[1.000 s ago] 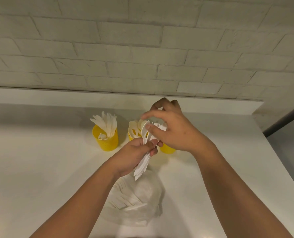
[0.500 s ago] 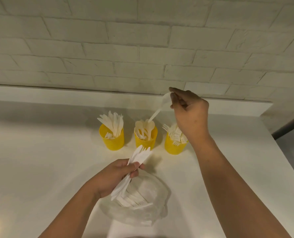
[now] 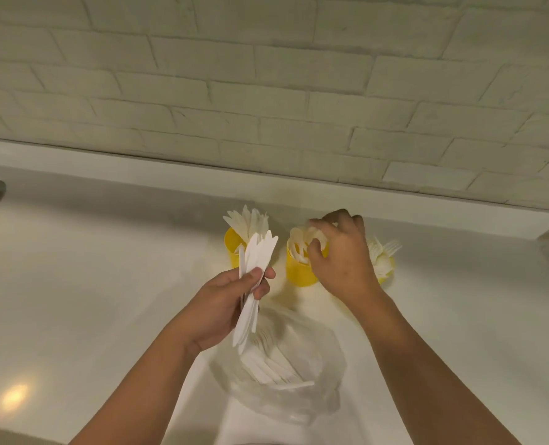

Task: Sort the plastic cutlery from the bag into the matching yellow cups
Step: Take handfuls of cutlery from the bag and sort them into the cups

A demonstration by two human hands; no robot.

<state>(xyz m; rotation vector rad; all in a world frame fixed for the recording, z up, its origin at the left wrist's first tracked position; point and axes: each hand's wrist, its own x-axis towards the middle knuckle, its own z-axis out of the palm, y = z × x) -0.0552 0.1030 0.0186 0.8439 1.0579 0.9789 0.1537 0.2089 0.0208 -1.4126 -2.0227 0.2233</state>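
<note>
My right hand (image 3: 340, 258) sits at the centre right of the frame, fingers curled down over the mouth of the middle cup (image 3: 300, 271). I cannot tell whether a piece is pinched in it; the fingertips hide what lies under them. My left hand (image 3: 231, 303), lower and left of centre, is clamped around a bundle of knives (image 3: 255, 277), blades fanned upward, handles pointing down toward the bag.

Step in hand, as I judge it: depositing a spoon in the spoon cup. The next move calls for the right hand to clear the rim without tipping the cup, then to draw one piece from the bundle and match it to its cup.

Containers:
- Left cup (image 3: 233, 248), partly behind the bundle: holds knives.
- Middle cup: holds spoons, bowls up.
- Right cup (image 3: 387, 269), mostly behind my right hand: holds forks (image 3: 385, 248).
- Clear plastic bag (image 3: 324, 393), lower centre on the white table (image 3: 90, 284): unsorted cutlery lies in it.
</note>
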